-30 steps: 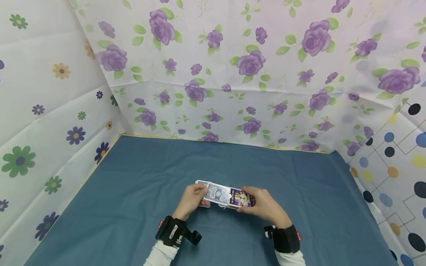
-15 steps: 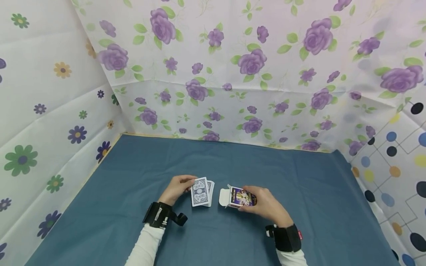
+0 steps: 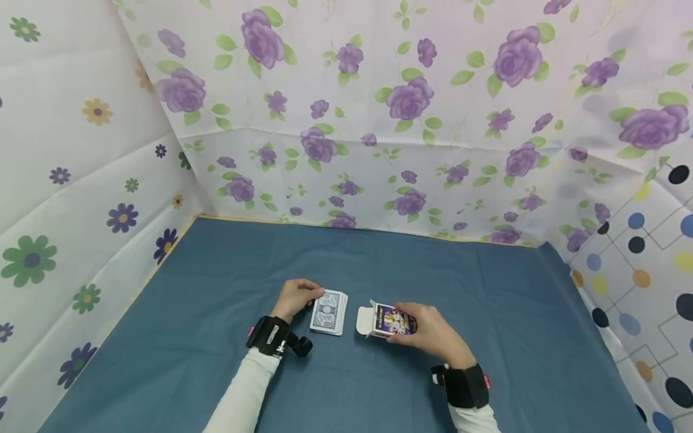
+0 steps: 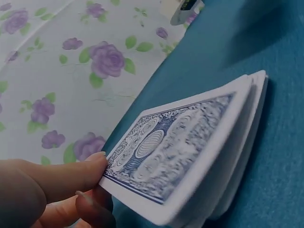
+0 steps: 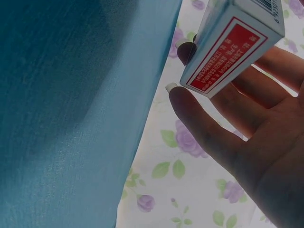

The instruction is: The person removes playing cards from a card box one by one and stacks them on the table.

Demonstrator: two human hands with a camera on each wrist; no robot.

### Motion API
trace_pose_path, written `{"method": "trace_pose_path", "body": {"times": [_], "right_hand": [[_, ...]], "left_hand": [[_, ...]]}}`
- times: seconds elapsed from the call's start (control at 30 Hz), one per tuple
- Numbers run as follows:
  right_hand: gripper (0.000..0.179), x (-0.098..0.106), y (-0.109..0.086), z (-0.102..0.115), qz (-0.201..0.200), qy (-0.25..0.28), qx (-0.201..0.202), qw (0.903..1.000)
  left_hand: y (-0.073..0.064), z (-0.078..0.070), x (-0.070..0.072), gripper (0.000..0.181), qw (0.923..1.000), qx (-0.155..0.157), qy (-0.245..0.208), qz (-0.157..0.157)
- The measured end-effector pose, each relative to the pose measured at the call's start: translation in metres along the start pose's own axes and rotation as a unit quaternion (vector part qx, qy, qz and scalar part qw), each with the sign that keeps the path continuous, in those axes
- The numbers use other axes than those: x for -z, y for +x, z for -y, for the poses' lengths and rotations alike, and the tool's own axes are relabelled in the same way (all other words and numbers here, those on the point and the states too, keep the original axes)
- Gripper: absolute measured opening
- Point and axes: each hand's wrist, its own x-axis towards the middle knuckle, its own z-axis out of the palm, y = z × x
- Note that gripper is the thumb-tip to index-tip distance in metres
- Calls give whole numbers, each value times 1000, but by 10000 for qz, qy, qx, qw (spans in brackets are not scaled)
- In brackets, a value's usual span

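A stack of playing cards [image 3: 328, 311] with blue patterned backs lies face down near the middle of the cloth. My left hand [image 3: 296, 297] pinches the stack's left edge; in the left wrist view the thumb [image 4: 88, 173] is on the top card and other fingers are beneath. The cards [image 4: 166, 147] look slightly uneven at their edges there. To the right, my right hand [image 3: 433, 334] grips a purple playing card box [image 3: 395, 320], its white flap open toward the cards. A red printed panel shows on the box [image 5: 228, 54] in the right wrist view.
Blue cloth [image 3: 346, 385] covers the table. Flower-printed sheets [image 3: 346, 120] rise at the back and left, and a dotted sheet [image 3: 639, 288] borders the right side. Black wrist straps [image 3: 269, 335] with small cameras sit on both wrists.
The cards came out of the box leftward in my left hand and were lowered onto the cloth. Two offset portions now lie together as one stack. My right hand keeps holding the box.
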Motion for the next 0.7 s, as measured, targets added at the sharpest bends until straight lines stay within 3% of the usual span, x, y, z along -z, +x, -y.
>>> {"method": "trace_pose_path", "body": {"times": [0.37,0.7], "right_hand": [[68,1,3,-1,6,-28,5,10000],[68,0,1,-1,60,85,90,9999]], "left_hand": [[-2,-3,-7,14,9953,-500,688,-457],[-6,-2,-10,12,9919,-554,991,-562]]}}
